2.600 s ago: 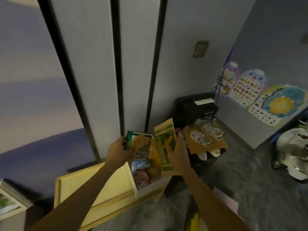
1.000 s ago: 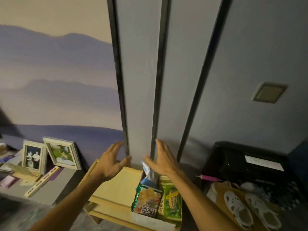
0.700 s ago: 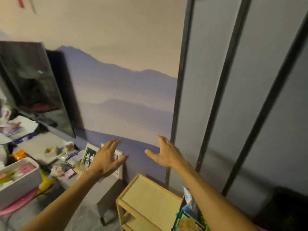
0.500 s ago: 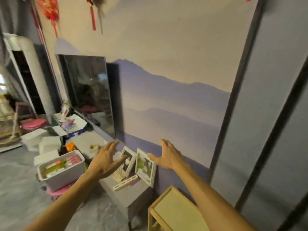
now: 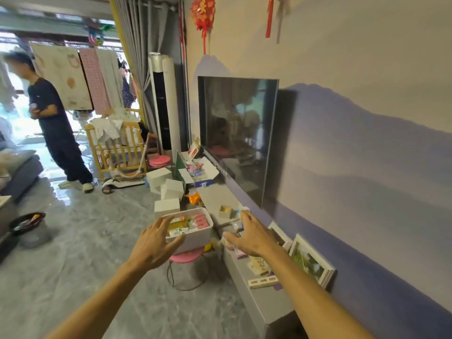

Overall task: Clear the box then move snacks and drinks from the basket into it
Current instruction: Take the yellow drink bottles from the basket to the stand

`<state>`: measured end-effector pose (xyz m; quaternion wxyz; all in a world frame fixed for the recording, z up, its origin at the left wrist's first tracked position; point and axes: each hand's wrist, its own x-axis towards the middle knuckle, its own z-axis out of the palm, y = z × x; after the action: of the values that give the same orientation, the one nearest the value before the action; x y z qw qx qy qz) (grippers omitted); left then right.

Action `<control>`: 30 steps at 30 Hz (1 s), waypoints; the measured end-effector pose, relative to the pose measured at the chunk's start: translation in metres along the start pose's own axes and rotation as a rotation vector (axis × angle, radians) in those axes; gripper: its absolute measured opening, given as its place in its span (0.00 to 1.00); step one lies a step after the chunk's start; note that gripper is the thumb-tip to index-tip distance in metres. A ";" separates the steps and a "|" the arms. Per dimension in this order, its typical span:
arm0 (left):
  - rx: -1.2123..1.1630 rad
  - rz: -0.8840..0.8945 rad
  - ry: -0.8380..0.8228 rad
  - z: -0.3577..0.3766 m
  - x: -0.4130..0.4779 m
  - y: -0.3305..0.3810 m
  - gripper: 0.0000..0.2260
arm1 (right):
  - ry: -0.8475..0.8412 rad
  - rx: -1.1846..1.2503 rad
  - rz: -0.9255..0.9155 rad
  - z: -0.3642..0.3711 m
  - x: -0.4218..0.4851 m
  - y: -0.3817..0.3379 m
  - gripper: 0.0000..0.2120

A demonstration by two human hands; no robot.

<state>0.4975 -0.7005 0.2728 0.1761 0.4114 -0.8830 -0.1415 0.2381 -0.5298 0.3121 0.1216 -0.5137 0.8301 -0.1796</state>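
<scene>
Left hand (image 5: 156, 245) is hovering with the fingers spread wide and is holding nothing; its fingertips are lying over the near left corner of the white basket (image 5: 199, 237) (whether they are really touching the rim, I cannot tell). Right hand (image 5: 249, 238) is also hanging open and empty, with the thumb pointing to the left, just beside the right side of the basket and above the grey tabletop (image 5: 265, 304).

The basket is sitting on a pink stool (image 5: 188, 256) and is carrying packets and small bottles in pink, green and yellow. The stool is standing on the shiny grey floor (image 5: 73, 241), just beside the long tabletop. A picture frame (image 5: 310, 261) is leaning against the wall on the tabletop, near the right forearm, and a dark television (image 5: 234, 140) is hanging on the wall further along. A person (image 5: 56, 133) in dark clothes is standing well apart, far at the left.
</scene>
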 end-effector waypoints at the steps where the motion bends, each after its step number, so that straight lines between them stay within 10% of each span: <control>1: 0.004 -0.026 0.000 0.000 0.005 -0.013 0.38 | -0.017 0.002 -0.007 0.008 0.013 -0.006 0.50; 30: 0.003 -0.335 -0.207 0.151 0.411 -0.223 0.42 | -0.393 -0.049 -0.136 0.188 0.577 -0.017 0.49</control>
<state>0.3377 -1.1428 0.1292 0.0575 0.5362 -0.8157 -0.2092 0.0696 -1.0864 0.1389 0.2561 -0.5965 0.7580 -0.0634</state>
